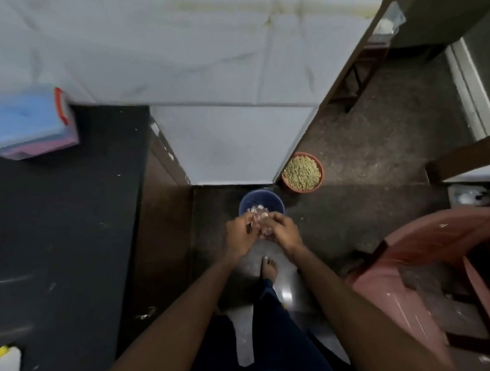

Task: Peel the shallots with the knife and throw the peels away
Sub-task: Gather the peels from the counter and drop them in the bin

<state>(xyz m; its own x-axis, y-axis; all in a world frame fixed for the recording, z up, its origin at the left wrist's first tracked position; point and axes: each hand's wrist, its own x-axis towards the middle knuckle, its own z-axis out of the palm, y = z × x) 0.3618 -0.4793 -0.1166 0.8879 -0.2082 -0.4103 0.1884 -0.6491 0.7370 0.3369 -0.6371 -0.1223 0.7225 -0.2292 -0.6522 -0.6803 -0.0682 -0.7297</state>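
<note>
A blue bin [270, 198] stands on the dark floor in front of me, with pinkish shallot peels [257, 210] showing inside it. My left hand [239, 235] and my right hand [283, 231] are cupped together right over the near rim of the bin. Between them they hold a bunch of pale pink peels [262, 230]. The fingers curl around the peels. No knife or whole shallot is visible.
An orange bowl of greenish grains [302, 172] sits on the floor right of the bin. A black counter [56, 237] with a blue-pink box [25, 123] runs along the left. A pink plastic chair [430, 275] stands at the right. My bare foot [268, 267] is below the hands.
</note>
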